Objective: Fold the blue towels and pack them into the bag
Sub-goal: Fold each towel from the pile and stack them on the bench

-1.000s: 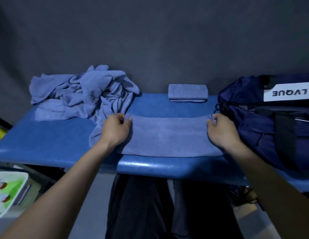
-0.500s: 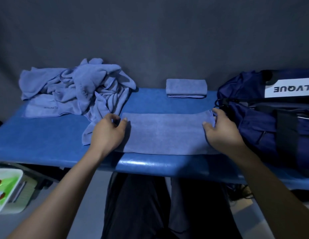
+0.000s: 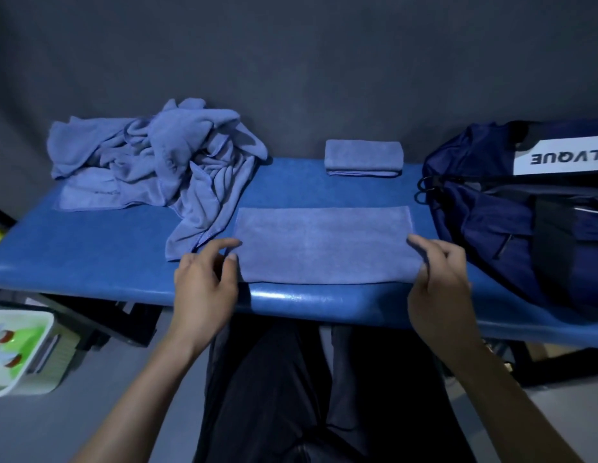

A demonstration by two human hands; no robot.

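From the head camera, a long blue padded bench runs across the room in front of a dark grey wall. A flat, half-folded blue terry towel lies as a wide rectangle on the near part of the bench, its front edge close to the bench's glossy lip.

The left hand sits at the towel's near left corner with its fingers loosely spread; the index finger reaches toward the left edge and the thumb tip lies at the cloth, though I cannot tell whether it really presses it. The right hand is at the near right corner, fingers relaxed and slightly bent, fingertips at the towel's right edge (no clear pinch that I can make out).

Behind, against the wall, rests a small neatly folded blue towel, well apart from the flat one. To the left, a crumpled heap of blue towels spreads over the bench, one tail hanging down to just beside the flat towel's left edge.

On the right end stands a dark navy fabric bag with a white label.

Below the bench, at the left, is a white plastic bin with green inside.
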